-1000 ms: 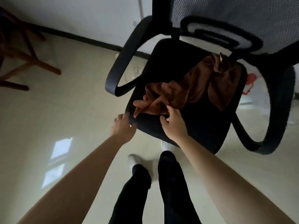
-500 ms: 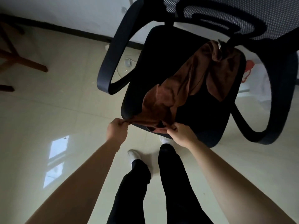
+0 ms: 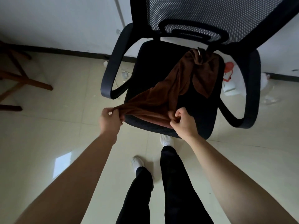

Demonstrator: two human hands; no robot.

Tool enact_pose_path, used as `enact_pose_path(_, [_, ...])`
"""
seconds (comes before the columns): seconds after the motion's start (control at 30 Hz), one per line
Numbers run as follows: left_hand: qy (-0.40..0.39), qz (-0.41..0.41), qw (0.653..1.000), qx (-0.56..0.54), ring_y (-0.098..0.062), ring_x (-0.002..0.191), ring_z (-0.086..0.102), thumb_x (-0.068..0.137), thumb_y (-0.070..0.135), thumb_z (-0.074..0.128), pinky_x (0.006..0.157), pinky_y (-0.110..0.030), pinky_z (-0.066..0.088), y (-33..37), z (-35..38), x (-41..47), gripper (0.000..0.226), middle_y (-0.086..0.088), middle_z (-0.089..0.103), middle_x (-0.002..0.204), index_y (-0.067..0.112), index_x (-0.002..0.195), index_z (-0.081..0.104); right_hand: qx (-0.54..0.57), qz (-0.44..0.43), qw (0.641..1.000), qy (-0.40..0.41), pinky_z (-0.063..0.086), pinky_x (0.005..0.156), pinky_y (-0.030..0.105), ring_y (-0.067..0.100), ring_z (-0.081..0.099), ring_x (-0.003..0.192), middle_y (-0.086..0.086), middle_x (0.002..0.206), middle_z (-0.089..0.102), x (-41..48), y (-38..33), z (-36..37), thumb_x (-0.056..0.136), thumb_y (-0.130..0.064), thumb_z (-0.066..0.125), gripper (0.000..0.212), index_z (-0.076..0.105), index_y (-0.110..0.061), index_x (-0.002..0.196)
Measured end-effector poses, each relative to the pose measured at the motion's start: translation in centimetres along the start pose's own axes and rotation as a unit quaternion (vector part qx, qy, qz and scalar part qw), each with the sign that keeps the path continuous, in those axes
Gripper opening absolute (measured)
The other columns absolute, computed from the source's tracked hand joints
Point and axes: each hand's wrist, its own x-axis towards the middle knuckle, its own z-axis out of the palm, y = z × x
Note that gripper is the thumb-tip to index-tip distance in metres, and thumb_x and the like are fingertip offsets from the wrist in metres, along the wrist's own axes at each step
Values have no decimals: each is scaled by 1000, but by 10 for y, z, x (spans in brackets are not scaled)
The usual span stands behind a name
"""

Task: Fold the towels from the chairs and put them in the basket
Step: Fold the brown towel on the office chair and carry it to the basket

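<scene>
A brown towel [image 3: 174, 88] lies crumpled across the seat of a black office chair [image 3: 148, 62], stretched from the seat's back right corner down to its front edge. My left hand [image 3: 110, 120] pinches the towel's near left corner just off the seat's front left. My right hand [image 3: 182, 123] grips the near edge of the towel at the seat's front. The edge is pulled taut between the two hands. No basket is in view.
The chair's black armrests [image 3: 111, 65] loop out on both sides, and its mesh back [image 3: 210, 16] rises ahead. Wooden furniture legs [image 3: 24, 78] stand at far left. A white bag with red handles [image 3: 231, 78] lies behind the chair by the wall. My legs stand on pale tiles.
Both hands closed on the towel's near edge and drew it toward the seat's front. My left hand then moved left, spreading the edge out between the hands.
</scene>
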Motion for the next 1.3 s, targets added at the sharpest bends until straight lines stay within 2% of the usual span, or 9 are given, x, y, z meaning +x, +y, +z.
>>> enact_pose_path(0.13, [6, 49, 999, -18, -17, 61, 60, 93, 8, 46, 61, -30, 52, 32, -27, -32, 16, -5, 65, 71, 12, 107, 53, -77, -63, 993, -64, 50, 85, 34, 22, 63, 108, 2, 113, 65, -33, -14, -18, 89, -33, 69, 50, 53, -22, 135])
enact_pose_path(0.23, [9, 80, 997, -18, -15, 63, 63, 93, 9, 47, 62, -29, 54, 58, -46, -41, 21, -2, 67, 72, 19, 107, 60, -119, -77, 990, -2, 43, 66, 31, 24, 66, 89, 2, 94, 68, -45, -23, -36, 93, -48, 60, 35, 67, -16, 106])
enact_pose_path(0.37, [15, 107, 992, -60, -18, 75, 68, 95, 11, 46, 67, -28, 54, 105, -79, -70, 27, -6, 71, 87, 23, 102, 70, 66, -37, 995, 66, 42, 61, 20, 7, 63, 75, -7, 83, 69, -76, -62, -91, 87, -53, 69, 34, 68, -20, 94])
enact_pose_path(0.6, [-90, 223, 963, -120, -15, 94, 63, 87, 8, 48, 80, -32, 51, 208, -127, -161, 29, 2, 68, 96, 24, 101, 69, 109, -135, 951, 256, 39, 65, 28, 13, 51, 69, -4, 73, 53, -134, -165, -231, 86, -32, 76, 28, 58, -11, 78])
enact_pose_path(0.77, [-49, 390, 918, -53, -2, 85, 63, 80, 5, 66, 81, -18, 50, 261, -158, -216, 39, 8, 69, 98, 24, 114, 66, 97, -183, 925, 320, 41, 53, 18, 11, 55, 60, -8, 65, 54, -194, -217, -312, 83, -34, 80, 30, 57, -16, 76])
enact_pose_path(0.87, [-14, 452, 891, -31, -4, 84, 66, 84, 17, 69, 81, -18, 49, 285, -171, -237, 25, 11, 70, 92, 23, 108, 70, 188, -197, 910, 313, 54, 49, 18, 20, 69, 65, 4, 81, 64, -222, -239, -336, 83, -29, 81, 28, 58, -12, 89])
enact_pose_path(1.1, [-24, 431, 893, -128, -11, 58, 51, 89, 23, 67, 59, -23, 46, 315, -191, -252, 13, 6, 58, 67, 24, 98, 76, 315, -222, 881, 273, 58, 62, 23, 14, 74, 83, 8, 96, 77, -251, -240, -352, 85, -22, 79, 20, 72, -10, 100])
enact_pose_path(1.2, [-73, 407, 904, -112, -14, 59, 64, 91, 21, 65, 50, -24, 47, 323, -191, -252, 12, 1, 68, 83, 23, 99, 73, 331, -228, 873, 276, 60, 71, 27, 15, 74, 88, 6, 94, 77, -249, -232, -358, 87, -26, 77, 15, 75, -15, 97])
enact_pose_path(1.3, [-143, 374, 910, -110, -21, 75, 74, 96, 22, 60, 64, -33, 59, 331, -181, -250, 13, 1, 67, 97, 22, 106, 68, 337, -218, 867, 296, 61, 83, 34, 19, 73, 96, 8, 100, 76, -237, -226, -365, 88, -26, 75, 13, 76, -17, 97])
